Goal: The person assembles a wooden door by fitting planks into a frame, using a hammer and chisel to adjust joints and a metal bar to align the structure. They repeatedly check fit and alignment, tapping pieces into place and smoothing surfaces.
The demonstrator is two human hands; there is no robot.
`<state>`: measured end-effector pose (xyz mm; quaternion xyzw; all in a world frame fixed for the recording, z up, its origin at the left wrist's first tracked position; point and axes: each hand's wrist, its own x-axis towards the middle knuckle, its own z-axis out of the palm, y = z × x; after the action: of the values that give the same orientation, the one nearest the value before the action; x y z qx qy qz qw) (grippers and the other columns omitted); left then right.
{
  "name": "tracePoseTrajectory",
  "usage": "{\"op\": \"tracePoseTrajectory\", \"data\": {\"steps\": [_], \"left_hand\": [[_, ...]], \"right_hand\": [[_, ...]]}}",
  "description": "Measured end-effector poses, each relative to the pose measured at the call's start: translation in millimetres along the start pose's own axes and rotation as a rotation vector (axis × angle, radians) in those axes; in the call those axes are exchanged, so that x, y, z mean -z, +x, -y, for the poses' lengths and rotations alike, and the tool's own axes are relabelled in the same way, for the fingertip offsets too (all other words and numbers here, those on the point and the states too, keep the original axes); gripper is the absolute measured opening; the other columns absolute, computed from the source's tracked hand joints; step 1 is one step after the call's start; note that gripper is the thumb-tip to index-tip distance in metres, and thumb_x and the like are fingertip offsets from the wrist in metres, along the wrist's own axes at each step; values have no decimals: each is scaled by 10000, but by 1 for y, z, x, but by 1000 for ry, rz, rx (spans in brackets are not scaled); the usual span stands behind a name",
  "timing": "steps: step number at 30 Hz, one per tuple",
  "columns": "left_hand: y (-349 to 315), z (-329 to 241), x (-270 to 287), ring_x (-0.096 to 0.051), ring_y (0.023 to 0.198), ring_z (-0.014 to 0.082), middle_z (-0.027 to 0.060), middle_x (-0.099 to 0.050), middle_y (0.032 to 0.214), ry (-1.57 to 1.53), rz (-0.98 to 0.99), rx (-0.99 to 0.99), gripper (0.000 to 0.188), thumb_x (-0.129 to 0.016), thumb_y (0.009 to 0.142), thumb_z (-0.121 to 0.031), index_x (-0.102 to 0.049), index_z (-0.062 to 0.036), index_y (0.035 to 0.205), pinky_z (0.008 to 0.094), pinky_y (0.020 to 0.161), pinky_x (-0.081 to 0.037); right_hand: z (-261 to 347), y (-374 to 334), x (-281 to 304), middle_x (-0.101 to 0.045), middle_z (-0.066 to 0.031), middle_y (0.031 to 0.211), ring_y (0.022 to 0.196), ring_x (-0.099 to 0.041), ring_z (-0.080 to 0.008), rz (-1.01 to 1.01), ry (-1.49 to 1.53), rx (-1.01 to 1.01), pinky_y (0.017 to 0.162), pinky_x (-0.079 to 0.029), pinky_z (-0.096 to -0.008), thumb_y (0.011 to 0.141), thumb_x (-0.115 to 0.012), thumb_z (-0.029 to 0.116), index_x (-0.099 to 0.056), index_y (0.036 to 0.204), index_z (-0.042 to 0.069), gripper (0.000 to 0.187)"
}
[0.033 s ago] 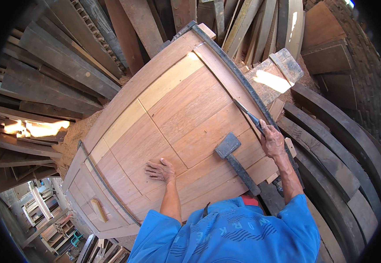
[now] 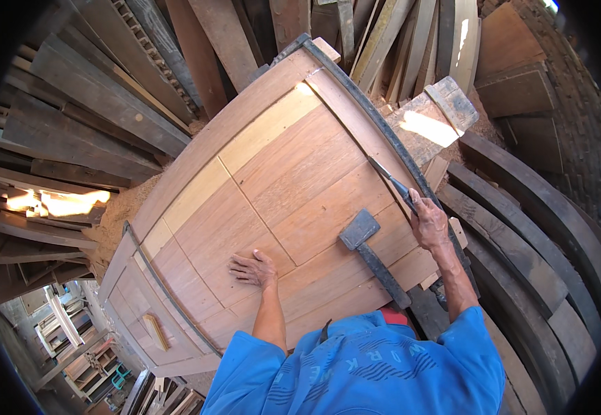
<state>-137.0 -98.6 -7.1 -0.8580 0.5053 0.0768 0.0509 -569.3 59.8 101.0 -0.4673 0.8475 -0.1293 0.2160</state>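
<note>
The left hand (image 2: 253, 268) is laid palm down and open on the near-middle part of the wooden panel (image 2: 283, 197), its fingers slightly spread and directed toward the panel's left end, its forearm stretched forward from a blue sleeve. The right hand (image 2: 430, 223) is held at the panel's right edge with the fingers curled around the handle of one chisel-like tool (image 2: 391, 181); the forearm is angled forward and inward, and the blade is pointed over the panel toward its far side. Whether the panel is touched by the blade tip cannot be told. The panel itself is spread in front of the blue shirt (image 2: 355, 366), between the stacked timbers on either side. One mallet (image 2: 375, 264) is rested on the panel's near right part, between the two hands, gripped by neither. Two dark bars are counted: a first dark bar (image 2: 387, 126) is set along the panel's right edge, and a second dark bar (image 2: 164, 287) is laid across its left part. One small wooden block (image 2: 155, 332) is placed on the panel's left end, and one board (image 2: 428, 124) is seen beyond its right edge.
</note>
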Motion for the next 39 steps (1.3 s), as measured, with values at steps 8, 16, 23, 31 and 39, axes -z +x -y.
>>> {"op": "tracePoseTrajectory", "data": {"steps": [8,16,23,31,39], "left_hand": [[0,1,1,-12,1542,507,330,-40,1660,-4,24,4,861,-452,994,-522,-103,-32,1610,654,1216,-57],[2,8,-9,-24,1544,496,313,-51,1665,13,-14,-11,852,-452,997,-516,-102,-40,1612,650,1218,-57],[1,2,-3,-22,1541,506,324,-49,1659,-6,13,-14,848,-451,997,-498,-97,-27,1608,655,1216,-60],[1,5,-5,-22,1536,516,335,-50,1655,-10,-12,-30,848,-433,1003,-513,-96,-23,1607,664,1209,-69],[3,6,-9,-25,1541,503,317,-57,1663,11,-13,-13,849,-423,1004,-541,-104,-43,1613,657,1213,-65]], "right_hand": [[23,18,-8,-653,-190,1072,926,-671,-386,-62,-82,-25,799,-549,-476,872,-658,67,-494,1489,145,643],[27,11,-5,-650,-189,1060,909,-670,-378,-73,-42,-34,791,-548,-478,875,-657,63,-513,1483,141,630],[29,19,-17,-631,-176,1021,878,-666,-371,-102,-46,-6,753,-543,-485,895,-624,66,-490,1496,142,620],[11,31,-17,-639,-181,1058,903,-663,-388,28,-72,20,779,-545,-481,887,-658,72,-436,1529,141,683],[5,31,-17,-627,-195,1005,856,-662,-405,-19,1,80,741,-540,-514,882,-613,50,-427,1534,169,689]]}}
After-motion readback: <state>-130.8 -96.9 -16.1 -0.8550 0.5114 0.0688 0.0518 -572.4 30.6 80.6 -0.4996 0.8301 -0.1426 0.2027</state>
